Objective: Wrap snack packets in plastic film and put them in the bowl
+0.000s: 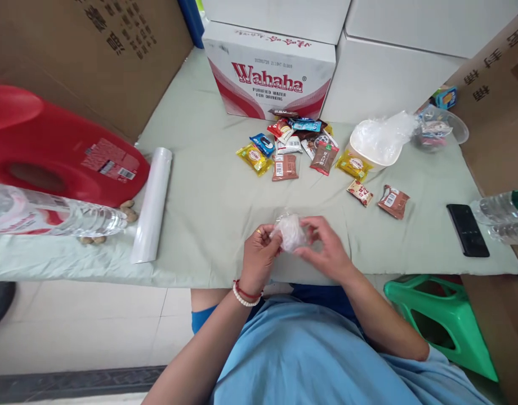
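Observation:
Near the front edge of the table, a crumpled ball of clear plastic film [291, 232] is between my two hands. My left hand [261, 250] pinches its left side between thumb and fingers. On the other side, my right hand [324, 247] curves its thumb and fingers around the ball, slightly blurred. Whether anything is wrapped inside the film I cannot tell. Beyond my hands lies a pile of wrapped snacks [289, 145] in several colours. To its right stands a white bowl [375, 147] with clear plastic in it.
A white roll [152, 205], a red jug [65, 146] and a lying water bottle [56, 211] occupy the left. At right are a phone [468, 230], bottles [506, 209] and a clear tub [436, 129]. A Wahaha carton [271, 73] stands behind. A green stool [445, 320] is below.

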Available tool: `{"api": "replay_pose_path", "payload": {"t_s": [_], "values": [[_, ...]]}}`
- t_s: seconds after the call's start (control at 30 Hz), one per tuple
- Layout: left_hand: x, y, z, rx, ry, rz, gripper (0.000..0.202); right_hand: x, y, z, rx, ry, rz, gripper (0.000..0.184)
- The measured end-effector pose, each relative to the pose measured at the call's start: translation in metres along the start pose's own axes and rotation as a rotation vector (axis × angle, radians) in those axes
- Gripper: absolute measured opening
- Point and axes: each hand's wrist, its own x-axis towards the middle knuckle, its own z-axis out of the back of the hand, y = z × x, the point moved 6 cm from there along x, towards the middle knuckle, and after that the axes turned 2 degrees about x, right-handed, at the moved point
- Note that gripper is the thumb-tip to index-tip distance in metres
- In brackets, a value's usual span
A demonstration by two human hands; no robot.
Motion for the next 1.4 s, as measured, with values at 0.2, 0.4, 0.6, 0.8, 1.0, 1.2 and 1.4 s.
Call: {"api": "replay_pose_path", "payload": {"t_s": [0.2, 0.4, 0.6, 0.8, 1.0, 1.2, 1.4], "values": [[-0.002, -0.004, 0.02, 0.016, -0.112, 0.019, 0.046, 0.009, -0.013, 0.001, 0.031, -0.064, -0.087, 0.025], [-0.011, -0.007, 0.064, -0.2, -0.242, 0.088, 0.047, 0.022, -0.004, 0.055, -0.215, -0.466, 0.106, 0.027], [-0.027, -0.016, 0.071, -0.374, -0.214, 0.134, 0.047, 0.033, -0.014, 0.021, -0.447, -0.056, 0.193, 0.041], [-0.04, -0.017, 0.026, -0.235, 0.015, 0.177, 0.042, -0.002, 0.007, 0.018, -0.16, 0.175, 0.278, 0.056], [-0.03, -0.018, -0.02, -0.058, 0.197, 0.137, 0.049, -0.018, 0.019, 0.021, -0.219, 0.226, 0.353, 0.028], [0.023, -0.045, -0.043, 0.8, 0.049, -0.548, 0.026, 0.068, 0.018, 0.176, -0.523, -0.578, 0.195, 0.032], [0.068, -0.017, -0.06, 1.253, 0.069, -0.545, 0.019, 0.173, -0.027, 0.264, -0.766, -0.767, -0.052, 0.02]]}}
